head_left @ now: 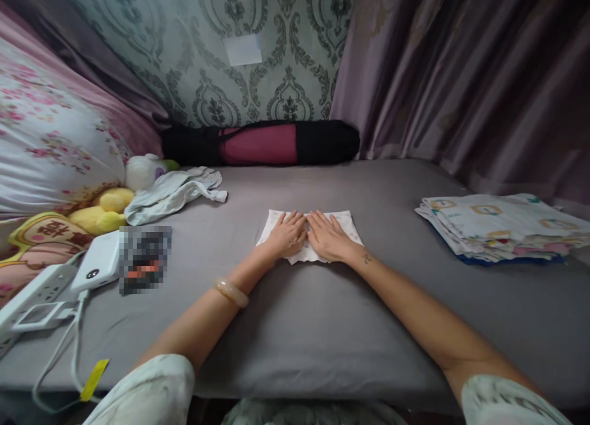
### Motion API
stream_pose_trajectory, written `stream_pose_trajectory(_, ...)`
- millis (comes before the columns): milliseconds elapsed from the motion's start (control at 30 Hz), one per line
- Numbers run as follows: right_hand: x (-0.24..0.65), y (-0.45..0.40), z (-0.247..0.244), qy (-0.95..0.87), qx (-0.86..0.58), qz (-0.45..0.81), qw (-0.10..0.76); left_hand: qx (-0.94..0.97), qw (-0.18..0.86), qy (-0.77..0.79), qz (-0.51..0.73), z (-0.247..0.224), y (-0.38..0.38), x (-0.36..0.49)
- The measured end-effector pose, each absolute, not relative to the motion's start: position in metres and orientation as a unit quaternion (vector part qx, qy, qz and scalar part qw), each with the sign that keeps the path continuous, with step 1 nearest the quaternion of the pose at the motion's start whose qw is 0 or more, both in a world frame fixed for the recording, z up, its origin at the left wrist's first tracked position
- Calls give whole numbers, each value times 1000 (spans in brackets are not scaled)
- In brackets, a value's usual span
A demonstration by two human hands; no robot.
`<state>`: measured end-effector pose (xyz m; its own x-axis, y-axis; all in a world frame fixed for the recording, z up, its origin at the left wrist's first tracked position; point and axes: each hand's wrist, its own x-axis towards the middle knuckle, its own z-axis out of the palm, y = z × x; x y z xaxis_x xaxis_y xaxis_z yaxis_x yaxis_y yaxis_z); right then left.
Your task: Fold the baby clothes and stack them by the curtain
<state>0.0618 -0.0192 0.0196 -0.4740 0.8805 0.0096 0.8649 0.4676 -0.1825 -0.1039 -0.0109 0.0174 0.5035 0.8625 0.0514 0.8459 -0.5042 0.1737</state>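
Note:
A small white cloth (342,218) with a faint print lies folded flat on the grey sheet, in the middle of the head view. My left hand (289,233) rests palm down on its left half, fingers stretched out. On the right half, my right hand (328,236) is laid flat in the same way, its fingertips close to those of the left. Both hands press on the cloth without gripping it. Much of the cloth's middle is hidden under them.
A stack of folded printed cloths (498,228) lies at the right. A crumpled light garment (177,194), plush toys (108,210), a white power bank (98,262) and a power strip (41,296) with cables are at the left. A black and red long bag (258,144) lies along the wall.

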Motion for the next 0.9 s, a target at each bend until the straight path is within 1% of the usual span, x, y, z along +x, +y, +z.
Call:
stream_pose_trajectory(200,63,-15,5,-852,-516,66,63,848,53,524,51,11,-13,-99)
stream_pose_trajectory(433,67,-11,11,-848,-519,80,73,849,57,522,62,20,-7,-99)
stream_pose_trajectory(567,72,-13,8,-833,-546,42,80,848,40,524,71,12,-9,-100)
stream_pose_trajectory(800,70,-16,7,-824,-560,51,63,849,38,523,62,3,-11,-100)
stream_pose_trajectory(900,72,-16,9,-822,-563,45,71,837,33,540,83,3,-12,-102)
